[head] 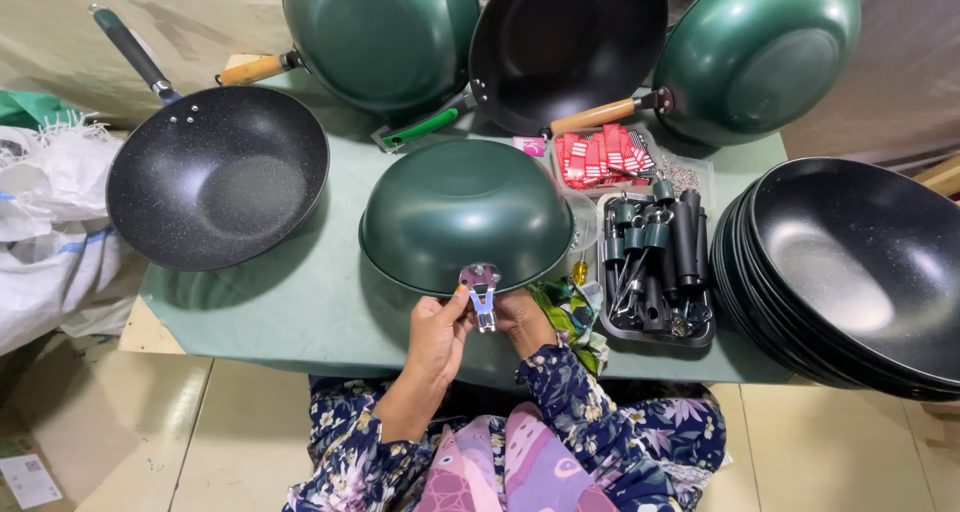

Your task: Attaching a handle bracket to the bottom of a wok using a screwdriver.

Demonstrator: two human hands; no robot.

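Grip: left hand (437,330) pinches the shiny metal bracket (481,289) between thumb and fingers, closed on its lower part.
Other hand: right hand (522,317) sits just beside the bracket, at the rim of the upside-down green pan (465,212). Its fingers are partly hidden, so I cannot tell if they are closed on anything.
Bracket: it stands upright, round end up, touching the pan's near edge. The thin end points down toward the person.
Pan: it lies bottom up on the green table cover (320,302), right in front of the person, in the middle of the table.
How to do it well: I think the bracket is being fitted to the pan's rim. Keep the pan from sliding, hold the bracket straight, and line it up with the holes before pushing. Small, slow moves look best here.
Watch out: the bracket is small and smooth, so it could slip out of a loose pinch.
Parts close by: a black tray (700,334) to the right holds dark handles and small metal bits. A clear box with little red packets (600,157) sits behind it.
Farther out: a black speckled pan (215,177) rests on the left. Three more pans lean at the back, and a stack of black pans (850,272) waits on the right.
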